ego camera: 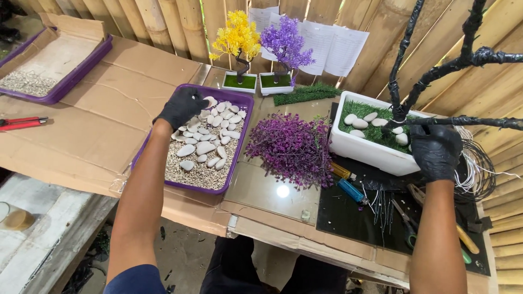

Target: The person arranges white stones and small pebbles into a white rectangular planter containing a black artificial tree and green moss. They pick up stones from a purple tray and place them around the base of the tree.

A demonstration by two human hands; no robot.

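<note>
The smooth white pebbles (210, 136) are lying in a shallow purple plastic tray (242, 136) on a bed of fine grey gravel (201, 174), at the centre-left of the cardboard-covered counter (103, 120). The left hand (182, 106), in a black glove, is reaching into the tray's 11 o'clock corner; its grip is curling down over the pebbles there, and whether a pebble is already clamped cannot be told.

At 3 o'clock from the tray, the white rectangular planter (362, 147) is carrying a green artificial grass pad (376, 128) with several pebbles already laid on it. The right hand (436, 149), also black-gloved, is resting at the planter's 3 o'clock end with its grip closing around the base of the black tape-wrapped wire tree frame (436, 71), steadying it.

Judged from this layout, the step in hand is pebble pick-up for dressing the planter. The next move is calling for a firm pinch on one pebble and a carry across the loose purple artificial foliage (291, 147) to a bare patch of grass.

At 12 o'clock, a finished yellow miniature tree (237, 41) and a purple miniature tree (284, 43) are standing side by side.
</note>
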